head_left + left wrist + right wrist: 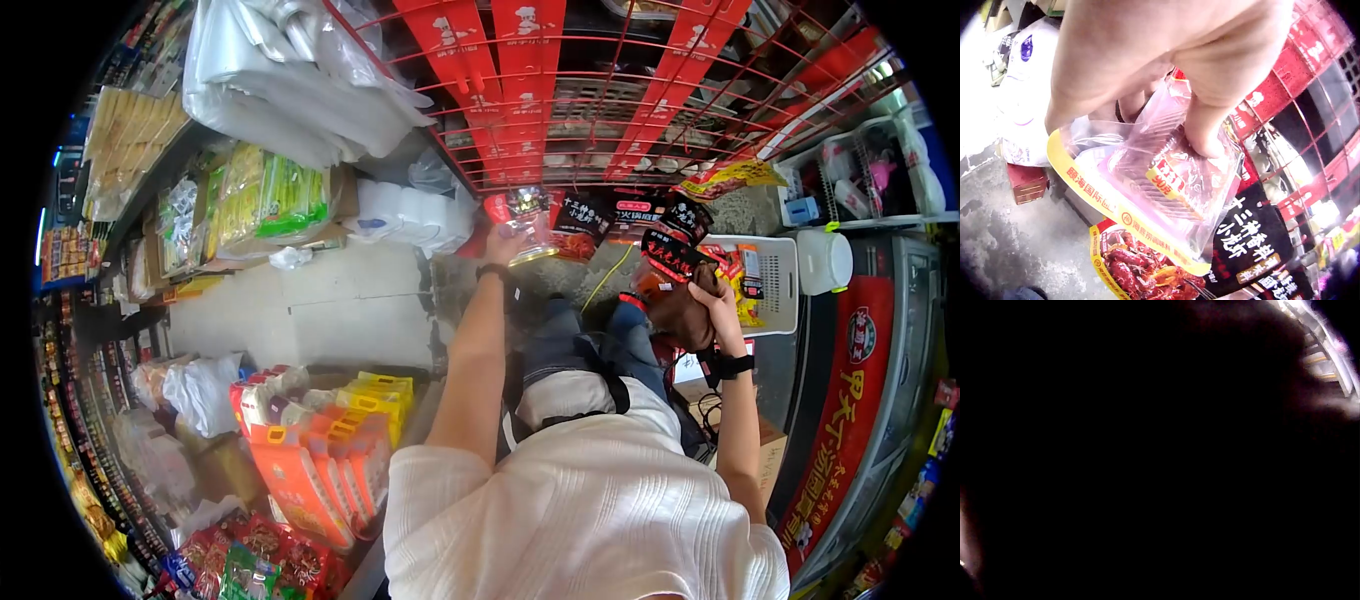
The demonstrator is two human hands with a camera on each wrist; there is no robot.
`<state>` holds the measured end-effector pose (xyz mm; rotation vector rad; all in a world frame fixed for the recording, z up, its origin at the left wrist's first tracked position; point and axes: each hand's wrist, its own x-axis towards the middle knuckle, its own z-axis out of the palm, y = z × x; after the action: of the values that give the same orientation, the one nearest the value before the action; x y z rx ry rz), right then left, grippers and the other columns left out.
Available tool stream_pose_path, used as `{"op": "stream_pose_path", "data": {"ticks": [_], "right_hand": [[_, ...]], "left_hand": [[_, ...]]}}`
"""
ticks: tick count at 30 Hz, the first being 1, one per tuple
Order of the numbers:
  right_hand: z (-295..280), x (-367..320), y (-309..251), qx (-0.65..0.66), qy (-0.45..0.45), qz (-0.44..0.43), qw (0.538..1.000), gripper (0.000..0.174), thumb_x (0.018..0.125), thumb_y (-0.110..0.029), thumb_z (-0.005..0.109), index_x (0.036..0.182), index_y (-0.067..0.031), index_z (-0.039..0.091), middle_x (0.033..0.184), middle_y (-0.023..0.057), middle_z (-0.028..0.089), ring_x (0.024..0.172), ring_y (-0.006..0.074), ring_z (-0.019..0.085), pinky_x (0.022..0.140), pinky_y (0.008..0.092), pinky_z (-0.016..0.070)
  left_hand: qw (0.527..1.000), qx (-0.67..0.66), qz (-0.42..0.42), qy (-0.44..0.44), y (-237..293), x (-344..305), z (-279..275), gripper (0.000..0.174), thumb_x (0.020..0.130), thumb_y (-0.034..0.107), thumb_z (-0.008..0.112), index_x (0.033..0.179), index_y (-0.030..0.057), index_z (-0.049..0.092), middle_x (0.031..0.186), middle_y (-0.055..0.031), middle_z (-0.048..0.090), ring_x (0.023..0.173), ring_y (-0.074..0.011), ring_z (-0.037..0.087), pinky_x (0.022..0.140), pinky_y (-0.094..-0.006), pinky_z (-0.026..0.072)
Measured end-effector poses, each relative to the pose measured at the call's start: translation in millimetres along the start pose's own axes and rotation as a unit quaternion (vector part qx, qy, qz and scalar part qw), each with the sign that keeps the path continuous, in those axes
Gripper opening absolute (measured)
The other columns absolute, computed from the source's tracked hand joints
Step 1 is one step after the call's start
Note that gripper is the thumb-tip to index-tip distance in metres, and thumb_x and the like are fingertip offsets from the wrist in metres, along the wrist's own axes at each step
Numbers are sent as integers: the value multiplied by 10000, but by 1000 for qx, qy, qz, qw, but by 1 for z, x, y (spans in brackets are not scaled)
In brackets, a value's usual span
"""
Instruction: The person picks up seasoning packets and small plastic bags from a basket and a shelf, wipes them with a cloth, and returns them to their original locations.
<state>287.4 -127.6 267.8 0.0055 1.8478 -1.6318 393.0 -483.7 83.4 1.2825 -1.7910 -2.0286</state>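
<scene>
My left hand (503,245) grips a clear plastic packet (1166,181) with a yellow printed strip along its edge, thumb on one side and fingers behind. Right behind it, in the left wrist view, a black packet (1244,244) with a crayfish picture overlaps the red wire rack. On the right, my right hand (714,303) holds a crumpled, dark brown, soft-looking thing (682,318); its kind I cannot tell. Just above that hand is a red-and-black food packet (668,250). The right wrist view is almost wholly black, blocked by something close.
A red wire rack (580,110) stands ahead, with several packets along its lower edge. A white plastic basket (778,285) with yellow packets is at the right, near a glass-fronted cabinet (850,400). White rolls (405,215) and orange packages (310,480) lie at the left.
</scene>
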Motion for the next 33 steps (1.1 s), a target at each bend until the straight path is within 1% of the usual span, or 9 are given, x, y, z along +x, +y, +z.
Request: {"op": "stream_pose_path", "data": {"ticks": [6,9,12,14,17,21,24,29,33], "right_hand": [[-10,-10,7,21,48,23,998,169,790,-78,602,930,15,585,851,39,607,754,95,554,672,230,444],[-8,-15,14,26,60,32,997,165,791,-80,602,925,16,584,838,33,605,746,96,552,675,232,442],[-3,-13,26,33,58,32,997,193,791,-78,602,954,20,575,866,35,601,764,96,547,690,233,440],[2,-8,29,32,45,37,998,266,784,-71,604,1025,28,551,915,41,596,803,99,543,722,231,435],[22,5,22,18,20,31,999,317,772,-91,616,1053,35,541,935,42,591,827,106,542,738,221,427],[47,34,18,6,-38,39,998,327,762,-109,631,1046,29,546,928,25,583,829,98,531,737,231,427],[67,50,15,43,-64,55,996,311,764,-114,635,1037,14,558,921,23,586,820,97,534,736,232,430],[85,65,15,39,-57,23,997,298,756,-102,650,1023,3,571,928,37,596,822,108,548,731,241,441],[72,71,31,45,10,8,999,307,753,-72,644,1038,0,554,932,41,591,821,120,552,723,249,450]], "left_hand": [[995,-37,81,33,-56,29,-6,330,680,104,717,954,5,561,892,-75,625,761,-146,586,657,-276,463],[986,166,6,22,-54,41,-18,563,642,243,734,1062,-34,482,942,-183,601,872,-272,587,750,-353,462],[969,213,44,118,-53,39,-11,523,685,310,680,1024,-40,489,920,-197,598,862,-299,589,731,-356,465],[924,339,-68,164,-55,43,-2,546,712,382,624,1034,-35,480,919,-200,594,870,-313,586,734,-356,464],[930,324,-99,-145,-40,33,13,682,696,247,673,1238,-12,351,1023,-174,594,1016,-267,545,812,-344,440],[873,178,199,-409,12,-35,55,640,683,143,720,1212,11,385,1097,-97,550,1006,-195,520,857,-301,409],[863,14,44,-504,59,-62,66,536,713,90,697,1161,16,413,1054,-80,561,958,-159,535,833,-268,421],[912,-77,102,-389,24,-39,48,395,715,16,676,1058,2,480,993,-74,578,898,-153,568,790,-285,461],[980,40,56,-186,-19,-11,-1,347,699,64,706,967,2,495,920,-60,588,807,-125,579,662,-254,487]]}}
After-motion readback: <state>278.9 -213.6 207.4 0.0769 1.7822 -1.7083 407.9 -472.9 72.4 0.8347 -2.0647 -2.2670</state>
